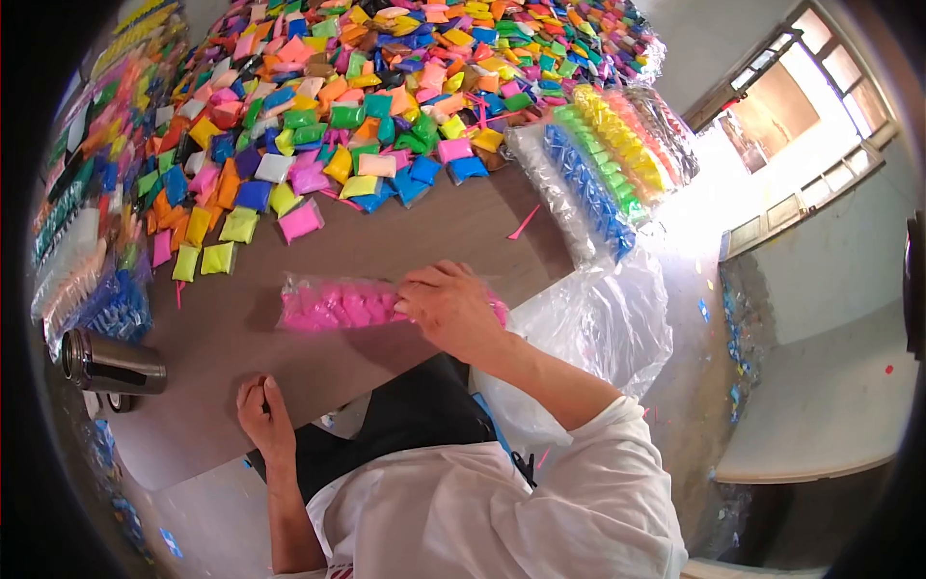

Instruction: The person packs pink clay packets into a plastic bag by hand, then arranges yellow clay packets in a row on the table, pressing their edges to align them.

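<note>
A long clear plastic bag of pink packets (338, 305) lies across the table in front of me. My right hand (449, 301) reaches over its right part, fingers curled down and gripping it; the palm hides some of the packets. My left hand (265, 417) rests at the near table edge, below the bag and apart from it. Its fingers are loosely curled into a fist, with the thumb up, and no object shows in it. A big heap of small packets in many colours (338, 116) covers the far side of the table.
Filled bags in rows, such as a blue one (588, 183) and a yellow one (617, 135), lie at the right edge. More bags (77, 251) are piled at left, above a metal cup (114, 363). Crumpled clear plastic (608, 318) hangs by the table's right side.
</note>
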### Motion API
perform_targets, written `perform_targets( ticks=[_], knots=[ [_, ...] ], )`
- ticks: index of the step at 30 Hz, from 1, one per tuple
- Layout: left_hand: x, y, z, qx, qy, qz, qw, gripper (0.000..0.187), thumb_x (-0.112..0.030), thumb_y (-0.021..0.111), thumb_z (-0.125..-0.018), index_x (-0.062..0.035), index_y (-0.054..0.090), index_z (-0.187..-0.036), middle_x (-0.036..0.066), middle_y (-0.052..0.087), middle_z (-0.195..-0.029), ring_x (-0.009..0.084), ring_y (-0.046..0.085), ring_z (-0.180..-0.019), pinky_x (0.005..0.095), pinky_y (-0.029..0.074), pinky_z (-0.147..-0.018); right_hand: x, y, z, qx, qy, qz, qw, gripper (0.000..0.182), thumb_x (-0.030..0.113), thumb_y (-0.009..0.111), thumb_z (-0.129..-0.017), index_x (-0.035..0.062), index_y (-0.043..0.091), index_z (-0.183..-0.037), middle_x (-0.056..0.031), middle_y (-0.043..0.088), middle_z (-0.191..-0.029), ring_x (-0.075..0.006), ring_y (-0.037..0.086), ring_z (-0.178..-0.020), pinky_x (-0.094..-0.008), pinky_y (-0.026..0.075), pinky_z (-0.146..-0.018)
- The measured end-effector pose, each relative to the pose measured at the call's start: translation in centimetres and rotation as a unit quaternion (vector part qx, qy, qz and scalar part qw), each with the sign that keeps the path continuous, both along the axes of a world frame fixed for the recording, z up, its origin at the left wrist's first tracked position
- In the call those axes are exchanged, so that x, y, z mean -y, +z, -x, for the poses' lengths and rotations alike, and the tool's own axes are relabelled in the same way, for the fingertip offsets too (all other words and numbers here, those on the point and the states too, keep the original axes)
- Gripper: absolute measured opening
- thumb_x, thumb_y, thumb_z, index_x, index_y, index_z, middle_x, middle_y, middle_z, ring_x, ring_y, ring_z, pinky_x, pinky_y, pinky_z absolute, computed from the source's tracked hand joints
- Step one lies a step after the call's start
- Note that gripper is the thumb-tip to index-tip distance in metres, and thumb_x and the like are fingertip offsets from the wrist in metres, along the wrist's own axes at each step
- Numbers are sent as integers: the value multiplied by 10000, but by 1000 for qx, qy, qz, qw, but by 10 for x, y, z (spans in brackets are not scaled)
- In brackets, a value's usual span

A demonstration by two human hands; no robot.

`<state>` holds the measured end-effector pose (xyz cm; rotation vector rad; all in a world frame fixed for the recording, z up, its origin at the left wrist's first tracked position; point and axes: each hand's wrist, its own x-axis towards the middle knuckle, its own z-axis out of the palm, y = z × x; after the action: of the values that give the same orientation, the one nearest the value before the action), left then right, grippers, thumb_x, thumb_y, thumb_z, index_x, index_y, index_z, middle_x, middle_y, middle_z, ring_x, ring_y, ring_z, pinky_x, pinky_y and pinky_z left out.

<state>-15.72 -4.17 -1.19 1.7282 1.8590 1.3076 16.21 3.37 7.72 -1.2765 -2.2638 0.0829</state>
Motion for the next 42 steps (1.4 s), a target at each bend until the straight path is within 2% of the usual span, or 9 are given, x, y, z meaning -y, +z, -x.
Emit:
perform_targets(
  ticks=[8,14,20,24,25,29,32,35,42],
  knots=[
    [-4,6,-16,-142,23,-29,989,154,-70,621,-933,30,616,-816,110,642,-975,304,594,-924,405,457,-868,-29,93,-124,-52,-163,-74,983,181,270,688,-889,94,726,-909,-80,707,-905,-288,664,-864,-427,501,-764],
    [-5,8,-20,-205,28,-28,978,134,-39,634,-897,30,610,-785,104,633,-981,302,589,-935,419,450,-877,-86,153,-242,-105,-321,141,930,289,283,704,-904,-2,744,-919,-34,655,-701,-119,575,-636,-306,475,-642],
    [-6,13,-28,-222,35,-33,974,145,-24,635,-890,24,573,-768,115,612,-968,303,581,-918,409,447,-857,-147,128,-348,-210,-308,286,883,281,279,713,-900,14,752,-988,8,687,-785,-77,571,-655,-291,465,-635],
    [-7,11,-29,-227,43,-26,973,154,-25,644,-892,13,566,-765,111,612,-974,298,579,-914,411,445,-863,-165,111,-353,-84,-395,211,890,373,331,715,-870,-17,735,-1000,-39,719,-822,-151,637,-729,-339,498,-702],
    [-7,10,-29,-230,46,-25,972,156,-26,642,-894,11,564,-763,110,611,-975,296,579,-913,413,446,-863,-169,111,-356,-29,-398,192,897,314,288,690,-852,-5,729,-958,-97,732,-845,-246,685,-782,-400,517,-739],
    [-6,3,-27,-240,54,-14,969,162,-27,633,-899,0,557,-758,106,608,-977,291,579,-915,420,450,-862,-154,107,-316,115,-476,-58,870,175,196,628,-850,69,723,-923,-166,720,-912,-381,682,-883,-484,526,-778],
    [-5,0,-25,-256,56,-9,965,167,-29,630,-899,-7,549,-754,102,606,-981,291,578,-919,423,451,-861,-138,86,-271,79,-325,-197,922,223,239,649,-880,71,714,-1013,-173,707,-995,-361,672,-946,-483,521,-830],
    [-6,1,-27,-264,63,-12,962,173,-34,629,-898,-12,541,-751,101,607,-983,295,577,-924,425,451,-857,-132,69,-257,207,-245,-253,913,305,276,667,-896,57,694,-1107,-188,681,-1119,-361,641,-1051,-475,501,-907],
    [-6,3,-30,-291,83,-3,953,134,-49,608,-912,13,580,-796,98,611,-966,277,578,-903,400,460,-826,-145,72,-304,16,-283,-55,958,331,250,623,-942,18,668,-1174,-190,665,-1202,-382,613,-1118,-460,470,-982]
  ],
)
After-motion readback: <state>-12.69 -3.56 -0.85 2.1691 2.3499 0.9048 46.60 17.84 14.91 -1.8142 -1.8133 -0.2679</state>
